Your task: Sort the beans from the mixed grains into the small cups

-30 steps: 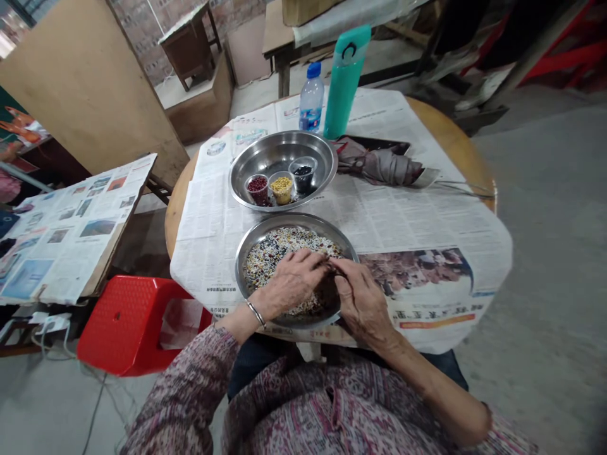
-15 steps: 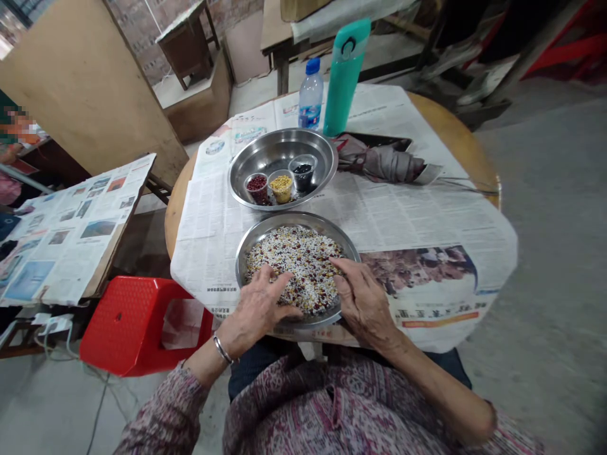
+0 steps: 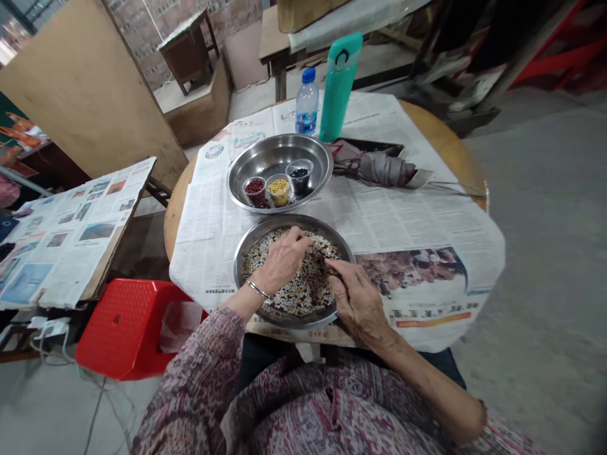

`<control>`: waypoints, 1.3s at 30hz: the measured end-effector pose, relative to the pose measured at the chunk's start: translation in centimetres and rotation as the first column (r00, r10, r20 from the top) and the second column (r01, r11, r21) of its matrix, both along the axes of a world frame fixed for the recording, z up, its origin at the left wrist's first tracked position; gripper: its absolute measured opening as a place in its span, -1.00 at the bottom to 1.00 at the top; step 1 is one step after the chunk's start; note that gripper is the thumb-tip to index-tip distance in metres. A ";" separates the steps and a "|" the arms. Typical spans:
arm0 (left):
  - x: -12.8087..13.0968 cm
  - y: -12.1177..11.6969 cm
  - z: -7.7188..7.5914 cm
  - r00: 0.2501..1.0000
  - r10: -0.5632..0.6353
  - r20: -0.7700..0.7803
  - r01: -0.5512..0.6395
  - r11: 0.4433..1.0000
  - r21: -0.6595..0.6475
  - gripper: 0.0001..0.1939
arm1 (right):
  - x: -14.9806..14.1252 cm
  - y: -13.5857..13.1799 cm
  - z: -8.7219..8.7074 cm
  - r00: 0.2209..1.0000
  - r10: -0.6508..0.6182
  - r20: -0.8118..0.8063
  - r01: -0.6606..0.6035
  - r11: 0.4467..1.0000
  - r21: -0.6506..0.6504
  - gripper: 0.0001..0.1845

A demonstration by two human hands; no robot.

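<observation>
- The round, shallow stainless-steel bowl (image 3: 239,275) is at the near edge of the round wooden counter (image 3: 176,205), on white printed newspaper sheets (image 3: 199,237); it holds a loose mix of white, yellow, dark red and black grains (image 3: 296,300).
- The left hand (image 3: 287,254) (a silver-coloured metal bangle (image 3: 258,289) circles its wrist) is over the middle of this mix, fingers curled downward; whether it grips any grains cannot be told.
- The right hand (image 3: 358,297) is at the bowl's right rim, half-open, thumb and forefinger apart and pointing in over the grains.
- Just beyond is a wider, deeper stainless-steel basin (image 3: 260,155) with three clear plastic cups: dark red beans (image 3: 256,189), yellow grains (image 3: 278,189) and black grains (image 3: 300,177), side by side.
- Behind the basin, a clear plastic bottle with a blue cap (image 3: 307,104) stands beside a tall turquoise flask (image 3: 339,88).
- A grey, folded cloth bundle (image 3: 386,167) lies to the basin's right.
</observation>
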State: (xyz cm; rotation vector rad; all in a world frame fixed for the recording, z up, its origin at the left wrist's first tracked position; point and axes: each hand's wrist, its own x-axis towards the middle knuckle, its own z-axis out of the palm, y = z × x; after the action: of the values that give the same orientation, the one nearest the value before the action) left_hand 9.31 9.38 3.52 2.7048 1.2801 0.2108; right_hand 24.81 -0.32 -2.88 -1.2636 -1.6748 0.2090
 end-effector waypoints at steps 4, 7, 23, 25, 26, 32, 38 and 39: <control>-1.1 0.7 0.3 0.982 0.184 0.038 -0.187 0.978 0.087 -0.77 | 0.1 0.0 0.3 1.000 0.011 0.001 -0.011 1.000 -0.009 -0.58; -0.6 0.0 0.0 0.988 0.154 0.025 -0.155 0.985 0.072 -0.60 | 0.0 -0.1 0.4 1.000 0.007 -0.021 -0.007 1.000 -0.013 -0.60; -4.7 -3.1 0.9 0.996 -0.040 -0.079 0.042 0.999 0.025 -0.85 | 0.1 -0.2 0.0 0.998 -0.020 -0.062 0.017 0.999 -0.038 -0.74; -5.9 -3.5 1.0 0.997 0.079 -0.016 -0.079 0.996 0.051 -0.87 | 0.1 -0.2 0.0 0.998 -0.020 -0.055 0.018 0.999 -0.035 -0.74; -6.3 -3.7 1.1 0.990 0.141 0.011 -0.141 0.988 0.056 -0.89 | 0.1 -0.2 0.0 0.999 -0.020 -0.050 0.018 0.999 -0.032 -0.75; -5.4 -5.1 1.0 0.973 0.227 0.038 -0.221 0.968 -0.119 -0.64 | 0.0 -0.2 0.0 0.999 -0.021 -0.034 0.020 0.999 -0.028 -0.76; -1.6 -5.8 0.5 0.999 -0.036 0.011 0.038 0.966 -0.254 -0.81 | 0.0 -0.2 -0.2 1.000 -0.014 -0.020 0.014 1.000 -0.022 -0.77; -1.0 -5.5 0.5 0.997 -0.083 -0.009 0.078 0.965 -0.250 -0.81 | 0.0 -0.2 -0.3 1.000 -0.017 -0.020 0.017 1.000 -0.021 -0.77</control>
State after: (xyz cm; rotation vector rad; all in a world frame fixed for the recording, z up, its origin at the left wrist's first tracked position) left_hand 8.31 3.85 4.03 2.5421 1.1150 0.0125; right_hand 24.85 -0.49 -3.15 -1.2869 -1.6482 0.2280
